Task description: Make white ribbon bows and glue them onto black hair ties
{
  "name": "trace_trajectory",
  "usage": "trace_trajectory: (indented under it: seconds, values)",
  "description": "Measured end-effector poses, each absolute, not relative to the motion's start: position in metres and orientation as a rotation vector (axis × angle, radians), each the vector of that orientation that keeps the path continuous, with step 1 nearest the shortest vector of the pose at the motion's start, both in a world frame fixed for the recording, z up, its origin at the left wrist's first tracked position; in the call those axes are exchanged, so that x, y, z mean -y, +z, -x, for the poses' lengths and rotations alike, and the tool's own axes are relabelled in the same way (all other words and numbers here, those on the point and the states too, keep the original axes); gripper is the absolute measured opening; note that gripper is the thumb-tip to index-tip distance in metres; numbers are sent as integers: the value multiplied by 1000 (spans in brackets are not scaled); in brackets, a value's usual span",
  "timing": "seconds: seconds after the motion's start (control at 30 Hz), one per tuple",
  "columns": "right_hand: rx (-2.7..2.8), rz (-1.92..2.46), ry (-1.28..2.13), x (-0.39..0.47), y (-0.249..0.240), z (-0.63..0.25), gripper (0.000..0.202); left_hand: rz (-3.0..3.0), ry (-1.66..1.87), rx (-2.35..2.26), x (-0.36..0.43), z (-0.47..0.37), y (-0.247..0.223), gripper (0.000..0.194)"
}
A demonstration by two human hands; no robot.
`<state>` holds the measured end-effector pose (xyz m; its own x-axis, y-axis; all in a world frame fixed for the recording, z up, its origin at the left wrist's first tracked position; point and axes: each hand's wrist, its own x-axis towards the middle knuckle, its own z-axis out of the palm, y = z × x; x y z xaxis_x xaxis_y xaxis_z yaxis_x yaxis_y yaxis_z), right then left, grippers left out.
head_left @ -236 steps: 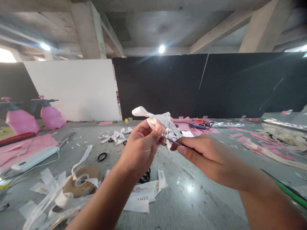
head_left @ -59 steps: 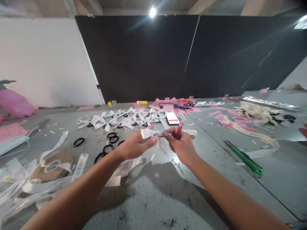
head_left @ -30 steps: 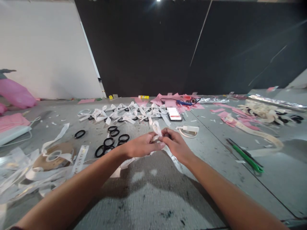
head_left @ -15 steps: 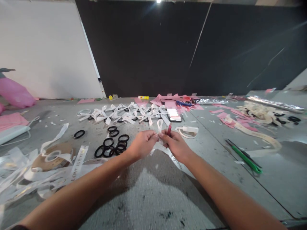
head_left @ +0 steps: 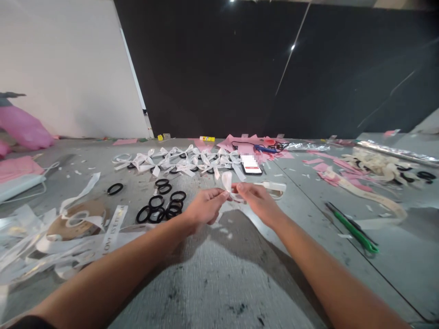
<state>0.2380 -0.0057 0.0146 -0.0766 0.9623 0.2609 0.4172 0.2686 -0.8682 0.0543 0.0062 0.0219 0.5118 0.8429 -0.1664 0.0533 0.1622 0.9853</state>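
My left hand (head_left: 207,205) is closed in a pinch on a white ribbon (head_left: 227,179), whose loop stands up above the fingertips. Just to the right, the bent fingers of my right hand (head_left: 255,198) are closed at the same ribbon, where a second loop shows by the fingertips. The inside of my right palm is hidden, so I cannot make out if anything else is in it. Black rings (head_left: 157,208) lie in a loose heap left of my hands. Finished-looking white ribbon bows (head_left: 178,162) on black rings are spread out behind them.
A ribbon roll (head_left: 77,219) with printed white ribbon lies at left. A phone (head_left: 252,165), a white corded device (head_left: 274,187) and a glue stick (head_left: 207,139) lie farther back. Green-handled tool (head_left: 356,230), pink scraps and cream ribbon (head_left: 373,194) are on the right.
The dark red stick-like thing in my right hand is no longer plainly visible. My right fingers have turned over toward the ribbon, and the ribbon loop has shifted slightly left. The view has moved a little.
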Motion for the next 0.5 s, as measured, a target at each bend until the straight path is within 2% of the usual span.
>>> trace_trajectory:
  seconds: [0.07, 0.2, 0.43, 0.5]
  values:
    - [1706, 1164, 863, 13, 19, -226, 40, -1294, 652, -876, -4, -55, 21, 31]
    - [1647, 1180, 809, 16, 19, -219, 36, -1508, 634, -947, -4, -58, 17, 36]
    - [1555, 1292, 682, 3, 7, -234, 37, -1844, 529, -1020, -18, -49, 32, 29]
    - [1497, 1300, 759, 2, 7, -238, 36, -1912, 493, -1003, -32, -27, 49, 15]
